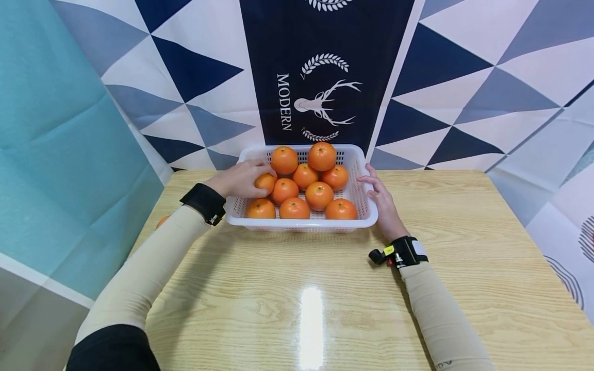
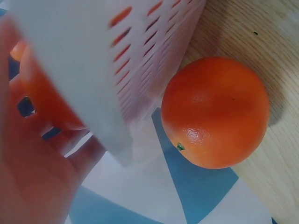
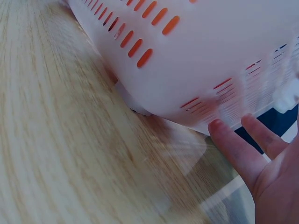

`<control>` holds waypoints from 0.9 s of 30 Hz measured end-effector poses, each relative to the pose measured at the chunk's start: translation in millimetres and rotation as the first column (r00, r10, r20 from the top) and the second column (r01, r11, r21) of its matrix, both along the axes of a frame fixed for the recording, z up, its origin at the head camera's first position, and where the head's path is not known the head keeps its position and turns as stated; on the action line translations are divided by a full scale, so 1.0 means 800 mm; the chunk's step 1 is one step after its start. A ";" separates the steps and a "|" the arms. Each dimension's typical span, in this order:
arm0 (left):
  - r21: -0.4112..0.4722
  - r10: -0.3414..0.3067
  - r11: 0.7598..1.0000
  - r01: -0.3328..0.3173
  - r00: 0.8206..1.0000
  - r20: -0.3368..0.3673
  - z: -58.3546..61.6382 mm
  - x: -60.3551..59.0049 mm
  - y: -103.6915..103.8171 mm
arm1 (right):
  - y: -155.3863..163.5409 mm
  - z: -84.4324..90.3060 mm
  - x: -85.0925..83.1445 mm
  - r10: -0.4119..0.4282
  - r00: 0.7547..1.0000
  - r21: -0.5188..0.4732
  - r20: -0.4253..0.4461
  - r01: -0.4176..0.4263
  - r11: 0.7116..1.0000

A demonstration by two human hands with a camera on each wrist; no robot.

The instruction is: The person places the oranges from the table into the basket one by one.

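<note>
A white plastic basket (image 1: 303,223) with slotted walls holds several oranges (image 1: 319,196). At its left end my left hand (image 1: 248,179) reaches over the rim and grips one orange (image 1: 265,183) inside. In the left wrist view that orange (image 2: 51,93) shows behind the basket wall, with the fingers curved round it. My right hand (image 1: 381,198) is at the basket's right end, fingers spread along the rim. From the right wrist, two fingertips (image 3: 217,125) appear against the outer wall, fingers fairly straight.
One loose orange (image 2: 215,112) lies on the wooden table (image 1: 260,288) outside the basket; in the head view the left sleeve mostly hides it. Behind the basket hangs a patterned cloth (image 1: 334,62), and a teal cloth (image 1: 69,139) hangs at the left.
</note>
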State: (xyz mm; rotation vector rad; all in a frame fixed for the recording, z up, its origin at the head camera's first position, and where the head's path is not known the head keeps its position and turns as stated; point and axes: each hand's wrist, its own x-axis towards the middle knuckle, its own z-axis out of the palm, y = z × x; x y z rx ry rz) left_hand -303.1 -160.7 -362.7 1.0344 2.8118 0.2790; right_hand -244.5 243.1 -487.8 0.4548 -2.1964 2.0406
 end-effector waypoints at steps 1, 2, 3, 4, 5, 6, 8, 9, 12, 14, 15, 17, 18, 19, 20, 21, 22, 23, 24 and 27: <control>-0.003 -0.001 1.000 0.001 1.000 0.000 0.000 0.000 0.000 | 0.000 0.000 0.000 0.000 1.000 0.002 0.001 0.000 1.000; -0.006 -0.001 1.000 0.001 1.000 0.003 0.001 0.001 0.000 | 0.000 0.000 0.001 0.000 1.000 0.006 0.001 0.000 1.000; -0.009 -0.001 1.000 0.001 1.000 0.005 0.001 0.001 0.001 | 0.000 0.000 0.001 0.002 1.000 0.005 0.000 -0.002 1.000; -0.011 0.002 1.000 -0.002 1.000 0.010 0.002 0.002 0.001 | 0.000 0.000 0.001 0.002 1.000 0.007 0.000 -0.002 1.000; -0.014 0.006 1.000 -0.006 1.000 0.015 0.003 0.003 0.002 | 0.001 0.000 0.001 0.002 1.000 0.011 -0.002 -0.002 1.000; -0.017 0.011 1.000 -0.011 1.000 0.017 0.003 0.002 0.002 | 0.001 0.000 0.001 0.002 1.000 0.013 -0.004 -0.002 1.000; -0.023 0.023 0.999 -0.022 1.000 0.022 0.003 0.003 0.002 | 0.001 0.000 0.001 0.002 1.000 0.016 -0.010 -0.002 1.000; -0.025 0.028 0.999 -0.027 0.999 0.023 0.003 0.003 0.002 | 0.001 0.000 0.001 0.005 1.000 0.013 -0.012 -0.004 1.000; -0.025 0.040 0.999 -0.039 0.999 0.029 0.004 0.004 0.002 | 0.001 0.001 0.001 0.009 1.000 0.006 -0.013 -0.009 1.000; -0.024 0.039 0.999 -0.038 0.999 0.027 0.004 0.004 0.000 | 0.000 0.000 0.001 0.013 1.000 -0.002 -0.011 -0.013 1.000; -0.022 0.033 0.999 -0.033 0.999 0.021 0.004 0.003 -0.001 | 0.000 0.000 0.001 0.013 1.000 -0.004 -0.011 -0.013 1.000; -0.017 0.026 1.000 -0.026 1.000 0.016 0.004 0.002 -0.003 | -0.001 0.000 0.001 0.014 1.000 -0.004 -0.014 -0.014 1.000; -0.015 0.020 1.000 -0.020 1.000 0.012 0.004 0.001 -0.004 | -0.001 0.000 0.001 0.013 1.000 -0.002 -0.015 -0.013 1.000; -0.014 0.016 1.000 -0.016 1.000 0.010 0.005 0.000 -0.005 | -0.001 0.000 0.001 0.012 1.000 -0.001 -0.016 -0.012 1.000; -0.013 0.015 1.000 -0.015 1.000 0.011 0.006 -0.001 -0.006 | -0.001 0.000 0.001 0.011 1.000 0.001 -0.016 -0.011 1.000; -0.011 0.016 1.000 -0.016 1.000 0.015 0.008 -0.001 -0.007 | -0.001 0.001 0.001 0.011 1.000 0.002 -0.016 -0.011 1.000; -0.011 0.022 1.000 -0.021 0.999 0.024 0.010 -0.001 -0.008 | -0.001 0.001 0.001 0.010 1.000 0.005 -0.015 -0.010 1.000; -0.012 0.024 1.000 -0.024 0.999 0.026 0.011 -0.001 -0.008 | -0.001 0.001 0.001 0.008 1.000 0.008 -0.012 -0.007 1.000; -0.013 0.026 1.000 -0.026 0.999 0.028 0.012 -0.001 -0.009 | 0.000 0.001 0.001 0.006 1.000 0.011 -0.009 -0.006 1.000; -0.015 0.033 0.999 -0.032 0.999 0.032 0.014 0.000 -0.010 | 0.000 0.002 0.001 0.003 1.000 0.021 -0.004 -0.003 1.000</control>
